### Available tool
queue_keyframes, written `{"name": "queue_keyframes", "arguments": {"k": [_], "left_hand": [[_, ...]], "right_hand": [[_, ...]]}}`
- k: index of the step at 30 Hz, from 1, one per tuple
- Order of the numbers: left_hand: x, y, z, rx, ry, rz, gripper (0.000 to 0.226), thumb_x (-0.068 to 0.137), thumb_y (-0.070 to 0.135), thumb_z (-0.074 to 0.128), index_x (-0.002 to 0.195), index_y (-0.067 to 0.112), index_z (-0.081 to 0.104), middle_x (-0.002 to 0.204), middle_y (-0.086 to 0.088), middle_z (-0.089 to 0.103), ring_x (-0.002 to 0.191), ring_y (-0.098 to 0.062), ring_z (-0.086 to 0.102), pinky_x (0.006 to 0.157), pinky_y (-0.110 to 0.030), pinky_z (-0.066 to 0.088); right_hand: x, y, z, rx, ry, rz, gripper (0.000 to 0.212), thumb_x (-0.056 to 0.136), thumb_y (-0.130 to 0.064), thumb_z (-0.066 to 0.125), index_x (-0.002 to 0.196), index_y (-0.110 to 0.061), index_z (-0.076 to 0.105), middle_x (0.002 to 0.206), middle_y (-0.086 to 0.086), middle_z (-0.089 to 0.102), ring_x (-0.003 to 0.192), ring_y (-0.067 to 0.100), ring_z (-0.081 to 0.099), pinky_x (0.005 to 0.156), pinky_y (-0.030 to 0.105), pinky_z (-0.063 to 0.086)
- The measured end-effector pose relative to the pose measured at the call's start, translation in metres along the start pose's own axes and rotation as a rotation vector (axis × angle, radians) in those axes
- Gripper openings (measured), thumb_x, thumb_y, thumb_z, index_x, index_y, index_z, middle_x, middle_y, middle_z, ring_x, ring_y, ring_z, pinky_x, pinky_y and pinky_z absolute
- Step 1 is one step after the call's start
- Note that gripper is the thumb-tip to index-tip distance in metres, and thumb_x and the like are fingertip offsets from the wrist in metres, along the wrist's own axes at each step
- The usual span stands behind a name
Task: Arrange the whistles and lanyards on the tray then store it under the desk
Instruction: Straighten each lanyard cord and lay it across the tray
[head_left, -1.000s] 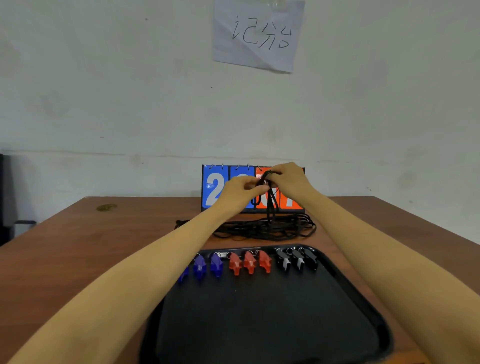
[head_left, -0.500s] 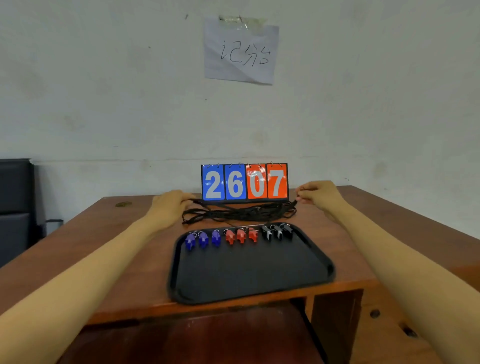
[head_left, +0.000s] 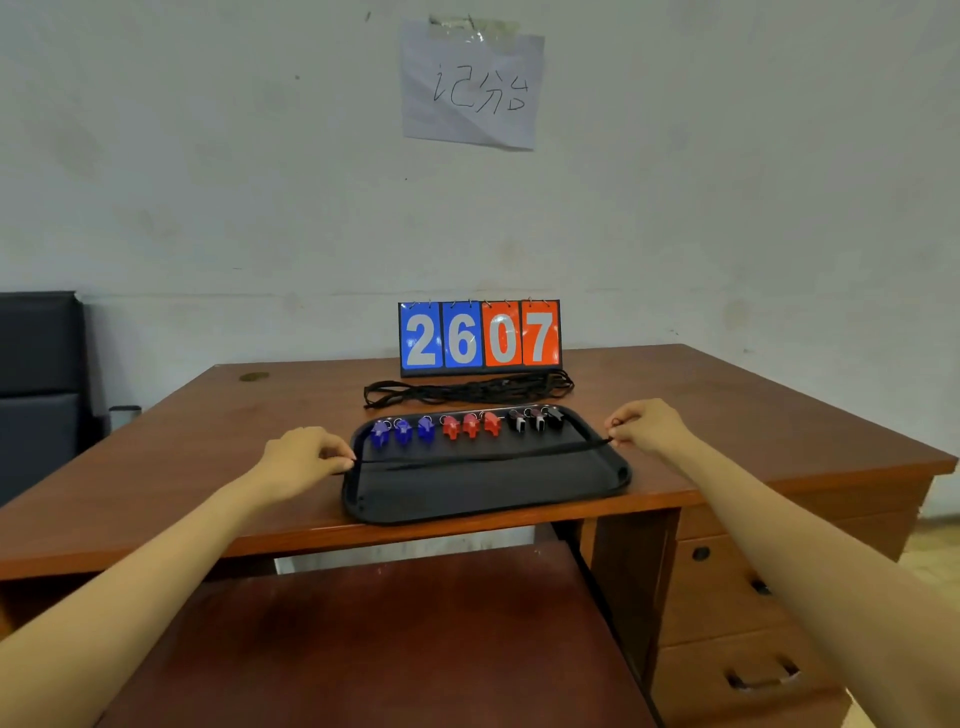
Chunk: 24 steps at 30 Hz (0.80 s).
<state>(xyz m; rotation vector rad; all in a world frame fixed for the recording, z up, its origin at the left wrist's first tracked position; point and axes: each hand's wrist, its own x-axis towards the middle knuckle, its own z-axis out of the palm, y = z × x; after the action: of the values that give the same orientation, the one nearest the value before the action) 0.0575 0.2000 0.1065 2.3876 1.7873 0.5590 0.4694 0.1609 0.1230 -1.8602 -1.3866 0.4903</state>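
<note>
A black tray (head_left: 483, 499) lies at the desk's front edge. Along its far side stand three blue whistles (head_left: 402, 431), three red whistles (head_left: 470, 425) and three black whistles (head_left: 535, 419) in one row. A black lanyard (head_left: 483, 456) is stretched straight across the tray just in front of the whistles. My left hand (head_left: 304, 457) pinches its left end at the tray's left rim, and my right hand (head_left: 649, 427) pinches its right end at the right rim. A heap of more black lanyards (head_left: 467, 391) lies behind the tray.
A flip scoreboard (head_left: 480, 338) reading 2607 stands behind the lanyard heap on the brown desk (head_left: 208, 447). Drawers (head_left: 748, 623) fill the desk's right side, and a brown pull-out shelf (head_left: 374, 639) sits below the top. A dark chair (head_left: 39, 374) stands at left.
Both hands have come forward from the lanyard heap to the tray's sides, drawing one lanyard taut across the tray. The camera has pulled back and the view is wider.
</note>
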Motion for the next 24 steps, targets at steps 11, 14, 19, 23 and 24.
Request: {"name": "queue_keyframes", "arguments": {"k": [11,14,19,23,24], "left_hand": [[0.012,0.038,0.024,0.097,-0.044,0.118,0.028,0.09,0.035,0.055,0.116,0.029,0.064,0.129,0.004,0.057,0.125,-0.017,0.045,0.106,-0.043,0.027],[0.012,0.043,0.031,0.114,-0.071,0.092,0.028,0.091,0.036,0.053,0.116,0.029,0.064,0.121,0.006,0.062,0.118,-0.016,0.049,0.104,-0.039,0.024],[0.012,0.039,0.033,0.025,-0.043,0.062,0.028,0.089,0.05,0.049,0.105,0.036,0.068,0.103,0.008,0.069,0.109,-0.014,0.053,0.106,-0.042,0.018],[0.007,0.033,0.028,0.071,-0.093,0.088,0.022,0.086,0.044,0.058,0.103,0.036,0.067,0.108,0.013,0.063,0.115,-0.012,0.047,0.107,-0.041,0.016],[0.005,0.032,0.028,0.06,-0.072,0.086,0.016,0.086,0.041,0.059,0.099,0.036,0.068,0.105,0.015,0.064,0.114,-0.012,0.047,0.105,-0.039,0.017]], "right_hand": [[-0.002,0.008,0.005,-0.382,-0.027,-0.289,0.029,0.094,-0.006,0.046,0.117,-0.012,0.063,0.125,0.007,0.062,0.113,0.021,0.058,0.096,0.029,0.044],[-0.003,0.009,0.014,-0.548,-0.138,-0.385,0.029,0.094,-0.013,0.051,0.121,-0.012,0.063,0.125,0.006,0.063,0.111,0.02,0.06,0.098,0.032,0.046],[-0.002,0.017,0.016,-0.678,-0.118,-0.37,0.025,0.094,-0.017,0.051,0.114,-0.016,0.067,0.12,0.004,0.065,0.106,0.02,0.061,0.097,0.038,0.048],[-0.003,0.022,0.014,-0.668,-0.136,-0.389,0.019,0.091,-0.016,0.056,0.101,-0.018,0.073,0.112,0.002,0.068,0.1,0.018,0.062,0.095,0.04,0.049],[-0.004,0.022,0.013,-0.659,-0.141,-0.394,0.018,0.091,-0.015,0.057,0.1,-0.017,0.073,0.11,0.002,0.068,0.099,0.018,0.062,0.095,0.039,0.049]]}}
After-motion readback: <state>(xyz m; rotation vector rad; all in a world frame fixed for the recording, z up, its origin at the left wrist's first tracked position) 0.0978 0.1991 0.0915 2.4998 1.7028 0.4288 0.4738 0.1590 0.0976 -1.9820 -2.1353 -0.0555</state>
